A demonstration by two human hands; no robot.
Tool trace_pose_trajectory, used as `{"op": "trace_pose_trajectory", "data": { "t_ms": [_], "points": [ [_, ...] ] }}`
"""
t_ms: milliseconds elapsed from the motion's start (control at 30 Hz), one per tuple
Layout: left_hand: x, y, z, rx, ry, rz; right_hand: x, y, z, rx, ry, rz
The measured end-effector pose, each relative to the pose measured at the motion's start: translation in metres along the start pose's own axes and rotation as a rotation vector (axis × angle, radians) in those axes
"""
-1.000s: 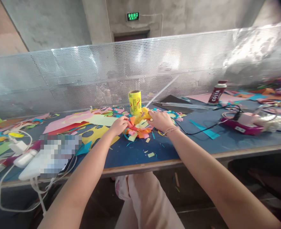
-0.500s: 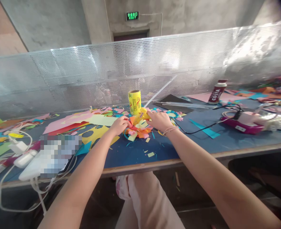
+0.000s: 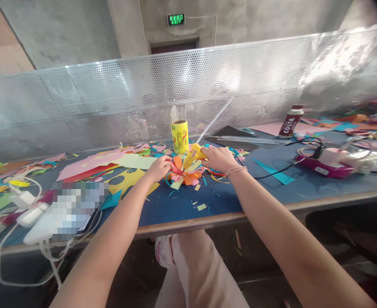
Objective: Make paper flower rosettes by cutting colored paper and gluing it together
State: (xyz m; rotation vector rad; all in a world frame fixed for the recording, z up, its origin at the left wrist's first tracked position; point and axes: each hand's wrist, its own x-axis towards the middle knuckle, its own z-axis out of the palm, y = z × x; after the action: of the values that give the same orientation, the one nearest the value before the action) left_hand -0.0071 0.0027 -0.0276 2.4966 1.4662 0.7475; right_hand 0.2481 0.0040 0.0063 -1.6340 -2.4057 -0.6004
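My right hand (image 3: pixel 219 160) is wrapped round a yellow hot glue gun (image 3: pixel 193 155), its nozzle pointing down into a paper flower. A long whitish glue stick (image 3: pixel 216 119) juts up from the back of the gun. The paper flower (image 3: pixel 186 177) lies on the blue table, with orange, pink, pale green and yellow strips fanning out. At its left edge, my left hand (image 3: pixel 159 168) pinches the petals, fingers closed; the fingertips are partly hidden. Just behind the flower stands a yellow tape roll (image 3: pixel 179 137).
Coloured paper sheets and scraps (image 3: pixel 92 164) spread to the left. A white power bank or charger (image 3: pixel 44 226) with cables sits front left. At right are a purple power strip (image 3: pixel 328 167), a black cord and a brown-red bottle (image 3: pixel 291 122). A perforated metal screen (image 3: pixel 111 98) borders the back.
My right hand has shifted slightly right and the glue gun has tipped more upright over the flower. The left hand stays at the flower's left edge.
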Motion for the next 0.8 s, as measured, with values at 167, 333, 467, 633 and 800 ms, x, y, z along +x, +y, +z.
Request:
{"op": "trace_pose_trajectory", "data": {
  "t_ms": [167,333,467,633,800],
  "points": [
    [0.001,-0.001,0.001,0.005,0.002,0.001,0.001,-0.004,0.003,-0.014,0.031,0.017],
    [0.001,0.0,0.001,-0.001,-0.004,-0.003,0.001,-0.012,0.004,-0.022,0.045,0.011],
    [0.001,0.0,0.001,-0.013,0.001,-0.007,0.0,-0.016,0.003,-0.014,0.041,0.0],
    [0.001,0.0,0.001,-0.01,0.001,-0.005,-0.001,-0.014,0.002,-0.023,0.057,0.017],
    [0.002,-0.002,0.002,-0.01,0.008,-0.009,0.0,-0.012,0.003,-0.025,0.05,0.043]
  ]
}}
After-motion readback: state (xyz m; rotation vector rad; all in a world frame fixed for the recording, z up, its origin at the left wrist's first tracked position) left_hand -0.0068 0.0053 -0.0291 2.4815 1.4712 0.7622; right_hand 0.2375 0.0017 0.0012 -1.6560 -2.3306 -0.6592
